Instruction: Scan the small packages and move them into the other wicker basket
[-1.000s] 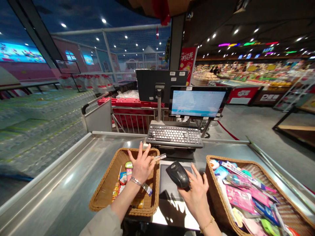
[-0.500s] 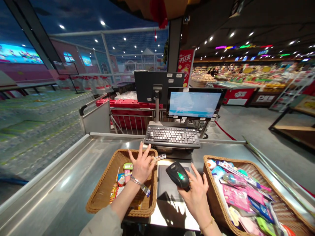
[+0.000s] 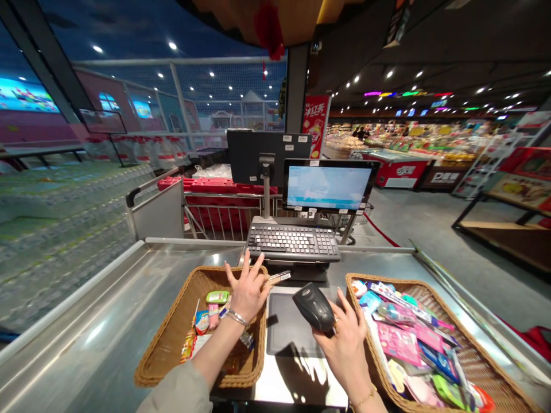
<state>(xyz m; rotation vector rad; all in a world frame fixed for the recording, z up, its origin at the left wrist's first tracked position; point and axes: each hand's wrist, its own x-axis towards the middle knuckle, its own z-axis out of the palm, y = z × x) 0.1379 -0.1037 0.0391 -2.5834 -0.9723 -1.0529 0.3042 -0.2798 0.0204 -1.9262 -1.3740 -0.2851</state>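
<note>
My left hand [image 3: 248, 291] is above the right rim of the left wicker basket [image 3: 161, 344], pinching a slim, stick-like item [image 3: 282, 276] between thumb and fingertips. A label that looks like a barcode shows on its free end; its exact kind is unclear. My right hand [image 3: 344, 338] grips a black handheld barcode scanner [image 3: 313, 307] over the counter, its head pointing up and left towards that item. Inside the left basket lie small packets, among them a green-lidded pack [image 3: 217, 296] and a pink one [image 3: 213, 315].
A right wicker basket [image 3: 355, 280] holds many packaged goods, including a pink packet [image 3: 398, 343]. Behind the hands stand a keyboard [image 3: 293, 240] and a lit monitor [image 3: 329, 186]. A flat dark plate [image 3: 288, 324] is set in the counter; raised metal edges [image 3: 64, 304] border it.
The green light on the scanner has gone out. The view has turned slightly right, so baskets and monitors sit further left. Both hands keep their holds.
</note>
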